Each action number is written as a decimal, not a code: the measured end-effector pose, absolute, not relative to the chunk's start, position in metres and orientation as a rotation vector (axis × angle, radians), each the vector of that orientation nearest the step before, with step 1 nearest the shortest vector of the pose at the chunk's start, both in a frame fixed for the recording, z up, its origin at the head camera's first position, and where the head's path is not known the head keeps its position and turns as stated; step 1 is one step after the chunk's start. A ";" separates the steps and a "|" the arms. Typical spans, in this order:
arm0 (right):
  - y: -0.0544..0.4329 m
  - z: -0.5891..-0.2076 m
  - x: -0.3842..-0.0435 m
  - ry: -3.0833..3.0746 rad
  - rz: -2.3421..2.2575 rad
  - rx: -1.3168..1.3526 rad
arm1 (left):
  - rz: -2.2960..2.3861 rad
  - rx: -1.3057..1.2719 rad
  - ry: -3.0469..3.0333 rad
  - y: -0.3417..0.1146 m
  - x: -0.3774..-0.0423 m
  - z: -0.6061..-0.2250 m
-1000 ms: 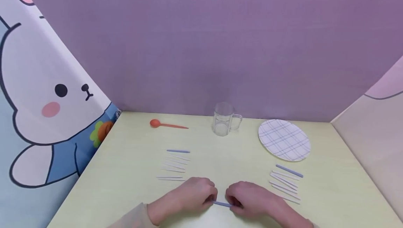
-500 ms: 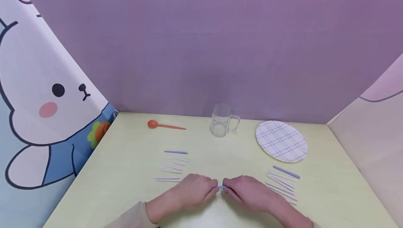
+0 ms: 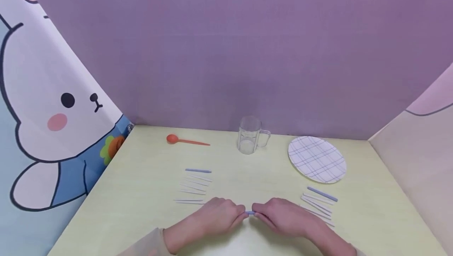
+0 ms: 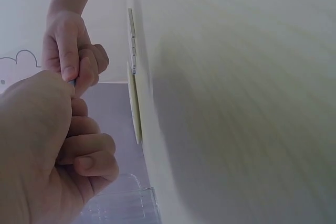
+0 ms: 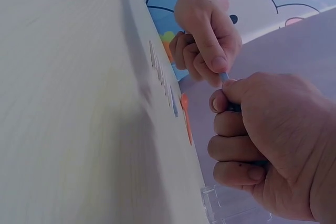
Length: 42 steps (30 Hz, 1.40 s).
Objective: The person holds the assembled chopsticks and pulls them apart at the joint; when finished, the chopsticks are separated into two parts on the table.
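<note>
Between my two hands a thin blue stick is held above the table, with only a short middle piece showing. My left hand pinches its left end between thumb and curled fingers. The other end is pinched the same way by my right hand. In the right wrist view the blue stick shows between both thumbs, and the rest is hidden in the fists. Left of my hands lie several thin white sticks under a blue one. On the right is a similar group of white sticks below another blue one.
An orange spoon lies at the back left of the pale table. A clear mug with a handle stands at the back middle. Right of it is a checked white plate. A purple backdrop rises behind the table.
Both hands have risen from near the table's front with the blue stick and come closer together, so less of it shows. Over the last half second they have barely moved.
</note>
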State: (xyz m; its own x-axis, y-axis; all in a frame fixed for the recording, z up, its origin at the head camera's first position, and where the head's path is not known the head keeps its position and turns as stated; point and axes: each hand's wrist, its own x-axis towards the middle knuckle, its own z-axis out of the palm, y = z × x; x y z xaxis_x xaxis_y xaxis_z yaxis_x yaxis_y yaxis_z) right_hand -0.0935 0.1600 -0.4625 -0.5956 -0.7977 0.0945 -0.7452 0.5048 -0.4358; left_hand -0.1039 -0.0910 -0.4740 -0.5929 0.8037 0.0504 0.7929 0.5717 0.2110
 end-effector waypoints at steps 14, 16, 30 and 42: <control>0.183 -0.461 -0.087 2.692 -0.647 -1.182 | 0.366 1.367 2.770 -0.112 -0.107 -0.477; 0.198 -0.459 -0.087 2.760 -0.642 -1.151 | 0.374 1.341 2.822 -0.128 -0.111 -0.479; 0.259 -0.455 -0.082 3.001 -0.705 -0.990 | 0.509 1.331 2.858 -0.177 -0.125 -0.476; 0.284 -0.475 -0.079 3.217 -0.622 -1.123 | 0.444 1.556 2.869 -0.201 -0.131 -0.483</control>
State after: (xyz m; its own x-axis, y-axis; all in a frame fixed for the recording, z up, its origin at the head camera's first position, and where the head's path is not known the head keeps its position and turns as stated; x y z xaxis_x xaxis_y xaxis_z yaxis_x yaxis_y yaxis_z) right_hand -0.0789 0.2838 -0.4753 -0.7439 -0.5299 0.4073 -0.6435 0.7325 -0.2223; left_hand -0.1309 -0.2008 -0.4829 -0.5449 0.7976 0.2587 0.8385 0.5202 0.1621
